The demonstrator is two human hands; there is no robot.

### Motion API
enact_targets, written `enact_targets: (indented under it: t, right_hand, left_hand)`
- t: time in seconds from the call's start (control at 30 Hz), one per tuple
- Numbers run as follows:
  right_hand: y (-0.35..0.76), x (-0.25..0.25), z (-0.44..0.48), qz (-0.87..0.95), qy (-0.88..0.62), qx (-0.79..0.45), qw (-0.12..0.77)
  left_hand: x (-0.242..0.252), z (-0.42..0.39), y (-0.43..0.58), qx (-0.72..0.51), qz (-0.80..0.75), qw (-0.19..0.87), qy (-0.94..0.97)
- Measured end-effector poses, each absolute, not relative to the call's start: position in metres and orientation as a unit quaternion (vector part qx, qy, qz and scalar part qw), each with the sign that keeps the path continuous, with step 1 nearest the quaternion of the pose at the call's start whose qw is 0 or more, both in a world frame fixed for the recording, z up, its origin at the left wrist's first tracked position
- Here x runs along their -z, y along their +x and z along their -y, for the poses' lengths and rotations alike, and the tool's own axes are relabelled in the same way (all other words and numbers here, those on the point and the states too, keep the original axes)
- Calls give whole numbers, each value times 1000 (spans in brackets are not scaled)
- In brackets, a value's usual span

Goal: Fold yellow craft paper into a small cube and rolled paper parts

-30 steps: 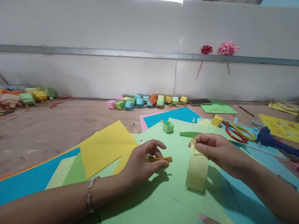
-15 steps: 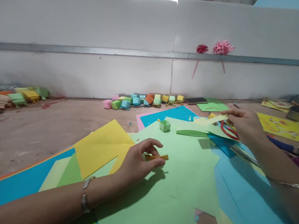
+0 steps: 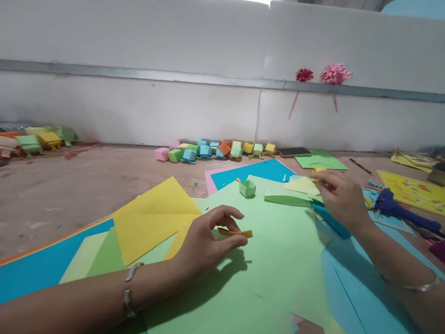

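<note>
A short strip of folded yellow paper [image 3: 245, 234] is pinched between the thumb and fingers of my left hand [image 3: 210, 236], above a large light green sheet [image 3: 271, 266]. Farther back on that sheet stands a small open green paper box [image 3: 247, 188]. My right hand [image 3: 340, 196] is at the right, over pale yellow and green paper pieces [image 3: 303, 185]. Its fingertips are closed at a small yellow item [image 3: 318, 172], too small to make out. Blue paper [image 3: 329, 222] shows below that hand.
Small coloured paper models [image 3: 216, 149] line the back beside a phone [image 3: 295, 152]; more models [image 3: 32, 141] sit far left. A blue-handled tool [image 3: 403, 209] lies at right. Yellow sheets [image 3: 157, 216] are left of the green sheet.
My right hand has moved down and slightly left. The pale strip and the red-handled scissors by it no longer show there. The left hand keeps its pinch; the view has shifted slightly.
</note>
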State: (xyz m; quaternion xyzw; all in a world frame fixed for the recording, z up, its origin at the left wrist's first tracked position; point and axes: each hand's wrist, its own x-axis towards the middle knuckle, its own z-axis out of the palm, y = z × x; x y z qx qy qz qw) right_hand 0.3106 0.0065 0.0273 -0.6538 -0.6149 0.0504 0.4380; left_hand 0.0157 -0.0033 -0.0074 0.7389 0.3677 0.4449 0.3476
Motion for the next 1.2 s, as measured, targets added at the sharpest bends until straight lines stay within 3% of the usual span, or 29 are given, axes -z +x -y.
enact_targets:
  t: [0.17, 0.47, 0.73, 1.2]
  right_hand:
    - [241, -18, 33, 703, -529, -283, 383]
    - [207, -11, 52, 689, -511, -367, 359]
    - [208, -10, 53, 713, -524, -287, 367]
    - [202, 14, 49, 797, -447, 57, 402]
  left_hand:
    - [7, 4, 18, -450, -358, 367, 731]
    - [7, 6, 19, -403, -326, 420, 744]
    - [8, 6, 17, -355, -303, 332, 820]
    - [13, 7, 20, -309, -332, 374, 809]
